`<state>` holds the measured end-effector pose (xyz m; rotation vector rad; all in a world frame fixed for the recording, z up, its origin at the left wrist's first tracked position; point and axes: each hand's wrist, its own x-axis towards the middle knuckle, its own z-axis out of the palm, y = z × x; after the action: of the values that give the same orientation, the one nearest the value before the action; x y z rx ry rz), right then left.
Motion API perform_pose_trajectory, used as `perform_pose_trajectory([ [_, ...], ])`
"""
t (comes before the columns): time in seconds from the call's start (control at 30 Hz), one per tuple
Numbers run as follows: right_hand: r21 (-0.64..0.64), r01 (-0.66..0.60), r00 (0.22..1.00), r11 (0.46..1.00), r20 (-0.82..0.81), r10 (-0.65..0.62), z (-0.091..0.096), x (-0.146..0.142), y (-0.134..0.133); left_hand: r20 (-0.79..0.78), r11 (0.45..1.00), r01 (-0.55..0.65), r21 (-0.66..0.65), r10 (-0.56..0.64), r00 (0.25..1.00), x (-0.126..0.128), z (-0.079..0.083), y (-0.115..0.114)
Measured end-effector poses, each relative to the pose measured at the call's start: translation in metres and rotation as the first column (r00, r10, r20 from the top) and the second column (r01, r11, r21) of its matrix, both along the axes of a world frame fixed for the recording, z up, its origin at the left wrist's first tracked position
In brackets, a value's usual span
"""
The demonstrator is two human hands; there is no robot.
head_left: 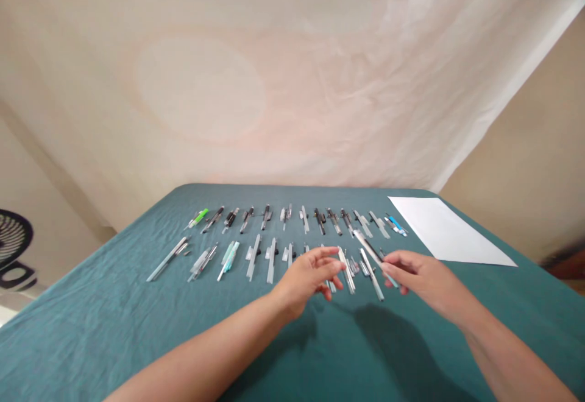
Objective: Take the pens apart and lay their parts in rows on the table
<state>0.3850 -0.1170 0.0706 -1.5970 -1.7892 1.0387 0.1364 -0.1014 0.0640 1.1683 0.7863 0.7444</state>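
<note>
My right hand (409, 271) pinches a slim clear pen (368, 246) near its lower end. The pen is tilted, its far end pointing up and left toward the back row. My left hand (311, 274) hovers over the front row with its fingers apart and slightly curled, holding nothing. Just beyond its fingertips lies a whitish pen (347, 273). Another pale pen (372, 275) rests between my two hands. Part of the front row is hidden behind my left hand.
A green cloth covers the table (137, 341). Pens and pen parts lie in two rows, including a green-ended one (199, 216) and a blue one (397, 225) in the back row. A white paper sheet (450, 231) lies at right. A fan (14, 237) stands at far left.
</note>
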Motion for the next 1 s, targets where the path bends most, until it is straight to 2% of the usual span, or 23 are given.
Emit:
perform_pose_trajectory([
  [0.07,-0.016,-0.098,0.991,0.995,-0.090,0.097,0.005,-0.030,0.006,0.091,0.996,-0.067,-0.060,0.072,0.993,-0.005,0.004,0.007],
  [0.13,-0.018,-0.183,0.969,0.983,-0.173,0.177,0.002,-0.058,0.014,0.133,0.988,-0.141,-0.063,0.148,0.980,-0.011,0.001,0.013],
  [0.27,-0.034,-0.287,0.923,0.957,-0.278,0.266,-0.016,-0.101,0.029,0.170,0.972,-0.228,-0.060,0.235,0.957,-0.026,-0.012,0.022],
  [0.37,-0.063,-0.332,0.898,0.941,-0.327,0.295,-0.028,-0.117,0.036,0.176,0.966,-0.243,-0.089,0.256,0.951,-0.037,-0.018,0.029],
  [0.43,-0.055,-0.300,0.892,0.952,-0.371,0.259,-0.030,-0.118,0.038,0.171,0.972,-0.215,-0.092,0.229,0.958,-0.043,-0.018,0.032],
  [0.53,-0.025,-0.212,0.866,0.977,-0.467,0.176,-0.028,-0.111,0.041,0.115,0.994,-0.025,-0.102,0.037,0.993,-0.048,-0.016,0.033],
  [0.63,-0.051,-0.200,0.816,0.979,-0.562,0.137,-0.028,-0.104,0.043,0.027,0.986,0.131,-0.108,-0.129,0.991,-0.045,-0.016,0.028],
  [0.77,-0.065,-0.180,0.801,0.982,-0.589,0.108,-0.033,-0.103,0.043,-0.038,0.981,0.185,-0.060,-0.188,0.982,-0.040,-0.017,0.022],
  [0.9,-0.042,-0.194,0.802,0.980,-0.582,0.134,-0.034,-0.105,0.041,-0.104,0.977,0.211,-0.019,-0.212,0.972,-0.038,-0.017,0.019],
  [1.0,-0.026,-0.133,0.779,0.991,-0.621,0.088,-0.032,-0.097,0.045,-0.130,0.975,0.221,-0.023,-0.222,0.966,-0.038,-0.016,0.017],
])
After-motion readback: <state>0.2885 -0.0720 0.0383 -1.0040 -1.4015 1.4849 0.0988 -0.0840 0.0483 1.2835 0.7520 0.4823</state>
